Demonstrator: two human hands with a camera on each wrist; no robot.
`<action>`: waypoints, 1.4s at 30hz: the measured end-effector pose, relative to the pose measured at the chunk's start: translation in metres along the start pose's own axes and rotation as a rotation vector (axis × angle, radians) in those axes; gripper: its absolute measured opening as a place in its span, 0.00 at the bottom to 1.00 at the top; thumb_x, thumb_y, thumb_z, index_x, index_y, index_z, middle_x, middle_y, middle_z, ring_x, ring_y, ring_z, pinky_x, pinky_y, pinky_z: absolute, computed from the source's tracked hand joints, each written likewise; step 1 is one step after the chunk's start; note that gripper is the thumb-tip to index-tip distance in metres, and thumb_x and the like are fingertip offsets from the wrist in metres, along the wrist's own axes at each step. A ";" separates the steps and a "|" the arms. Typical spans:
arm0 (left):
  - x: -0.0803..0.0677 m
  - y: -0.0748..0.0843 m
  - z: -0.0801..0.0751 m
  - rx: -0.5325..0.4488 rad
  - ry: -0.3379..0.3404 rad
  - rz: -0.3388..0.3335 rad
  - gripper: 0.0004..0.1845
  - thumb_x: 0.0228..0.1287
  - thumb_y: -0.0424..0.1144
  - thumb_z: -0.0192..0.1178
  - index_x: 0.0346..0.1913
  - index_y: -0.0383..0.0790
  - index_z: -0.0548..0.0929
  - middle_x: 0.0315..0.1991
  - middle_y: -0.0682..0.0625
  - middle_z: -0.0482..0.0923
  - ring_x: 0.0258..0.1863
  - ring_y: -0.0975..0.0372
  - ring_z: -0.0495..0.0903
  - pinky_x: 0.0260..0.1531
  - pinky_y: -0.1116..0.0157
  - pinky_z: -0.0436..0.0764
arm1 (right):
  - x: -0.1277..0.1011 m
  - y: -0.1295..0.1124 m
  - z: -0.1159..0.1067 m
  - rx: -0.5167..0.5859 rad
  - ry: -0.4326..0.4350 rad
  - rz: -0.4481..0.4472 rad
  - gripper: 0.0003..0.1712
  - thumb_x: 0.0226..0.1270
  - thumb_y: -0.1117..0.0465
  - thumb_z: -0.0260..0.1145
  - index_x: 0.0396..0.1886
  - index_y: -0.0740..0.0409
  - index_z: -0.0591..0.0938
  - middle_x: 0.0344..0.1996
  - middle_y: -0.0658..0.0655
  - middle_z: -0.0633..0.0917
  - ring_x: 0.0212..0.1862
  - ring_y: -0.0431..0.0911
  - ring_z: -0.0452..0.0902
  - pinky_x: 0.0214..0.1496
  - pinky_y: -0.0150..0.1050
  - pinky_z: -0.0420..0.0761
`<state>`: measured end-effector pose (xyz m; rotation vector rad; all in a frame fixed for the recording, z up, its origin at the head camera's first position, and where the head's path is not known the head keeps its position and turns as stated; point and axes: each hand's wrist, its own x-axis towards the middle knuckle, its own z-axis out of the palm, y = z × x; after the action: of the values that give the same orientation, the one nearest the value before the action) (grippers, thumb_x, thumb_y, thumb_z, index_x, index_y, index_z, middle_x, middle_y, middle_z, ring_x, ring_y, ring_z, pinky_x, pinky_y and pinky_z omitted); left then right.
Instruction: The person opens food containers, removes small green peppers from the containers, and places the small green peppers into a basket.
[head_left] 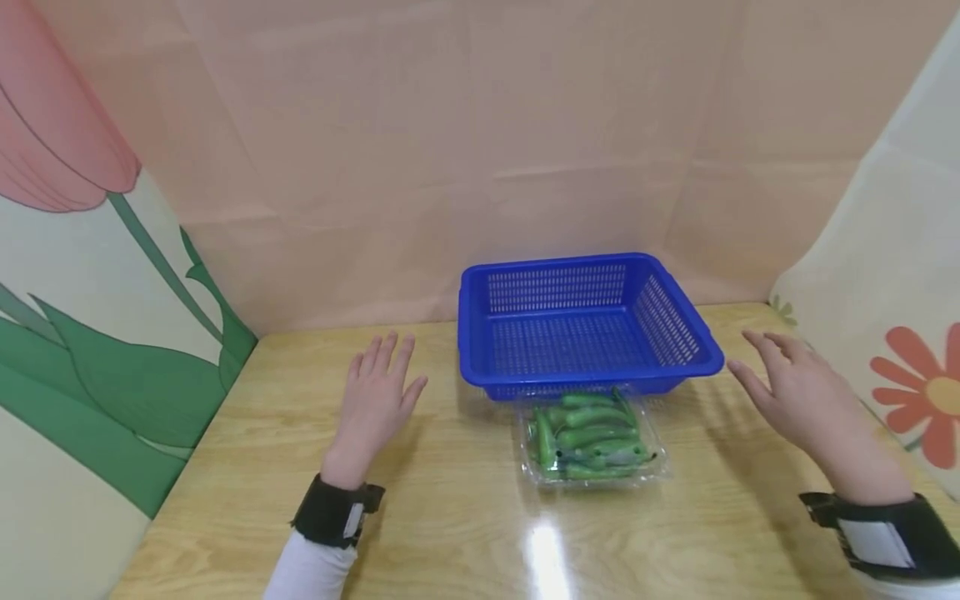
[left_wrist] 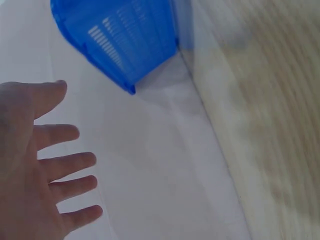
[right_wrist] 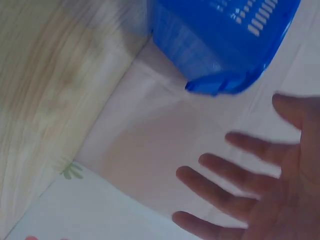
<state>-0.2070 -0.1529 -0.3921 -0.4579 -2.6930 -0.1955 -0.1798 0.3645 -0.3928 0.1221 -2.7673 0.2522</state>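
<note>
Left fingers: those of the left hand (head_left: 375, 398) are straight and spread wide, holding nothing; palm down over the bench (head_left: 450, 533), left of the blue basket (head_left: 585, 329) and clear of it.
Right fingers: those of the right hand (head_left: 795, 392) are straight and loosely spread, holding nothing; the fingertips are just beside the basket's right rim, not touching it as far as the head view shows.
Wrists: each carries a black strap with a white patch; a white sleeve shows behind the left one.
Blue basket: a shallow perforated plastic basket with nothing in it, set at the far edge of the bench, right of the middle, against the pink backdrop.
Clear pack: a see-through plastic tray of green pods (head_left: 592, 437) lies on the bench just in front of the basket, its far end touching or slipping under the basket's near rim.
Surroundings: flower-printed panels stand along the left and right edges of the bench.
Wrist views: both are blurred; each shows an open palm and a basket corner.
</note>
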 end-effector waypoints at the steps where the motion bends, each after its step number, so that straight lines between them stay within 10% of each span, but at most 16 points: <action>1: 0.001 0.002 0.001 0.008 0.017 0.018 0.33 0.68 0.53 0.53 0.71 0.42 0.61 0.69 0.39 0.62 0.69 0.44 0.58 0.66 0.43 0.62 | -0.001 -0.003 0.000 0.002 0.020 0.009 0.34 0.71 0.46 0.53 0.65 0.67 0.65 0.56 0.79 0.68 0.53 0.75 0.65 0.46 0.73 0.67; 12: 0.004 0.028 0.011 -0.017 0.398 0.211 0.20 0.55 0.41 0.68 0.50 0.38 0.81 0.42 0.44 0.81 0.43 0.51 0.78 0.42 0.55 0.80 | -0.009 -0.041 -0.003 0.118 0.223 0.124 0.21 0.68 0.54 0.59 0.40 0.72 0.75 0.29 0.73 0.81 0.21 0.59 0.77 0.12 0.41 0.69; 22: 0.006 0.050 0.015 -0.054 0.472 0.311 0.10 0.54 0.37 0.68 0.39 0.39 0.85 0.33 0.48 0.80 0.35 0.56 0.77 0.32 0.62 0.78 | -0.014 -0.077 0.003 0.163 0.309 -0.001 0.15 0.63 0.54 0.64 0.30 0.63 0.79 0.22 0.62 0.84 0.17 0.49 0.75 0.12 0.31 0.64; 32: 0.004 0.071 0.016 -0.067 0.451 0.384 0.10 0.58 0.41 0.65 0.39 0.39 0.86 0.34 0.49 0.81 0.35 0.58 0.77 0.33 0.66 0.77 | -0.022 -0.128 0.002 0.454 0.145 -0.081 0.04 0.62 0.59 0.67 0.31 0.55 0.83 0.23 0.51 0.85 0.21 0.35 0.78 0.18 0.25 0.74; 42: -0.001 0.090 0.018 -0.159 0.493 0.559 0.10 0.57 0.38 0.65 0.40 0.38 0.84 0.35 0.49 0.78 0.35 0.60 0.77 0.34 0.69 0.77 | -0.041 -0.175 -0.001 0.951 -0.268 -0.084 0.11 0.69 0.61 0.60 0.42 0.66 0.81 0.33 0.59 0.87 0.32 0.42 0.85 0.33 0.39 0.86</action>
<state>-0.1817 -0.0651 -0.4027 -1.0349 -1.9916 -0.3116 -0.1204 0.1951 -0.3785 0.5308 -2.6181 1.5934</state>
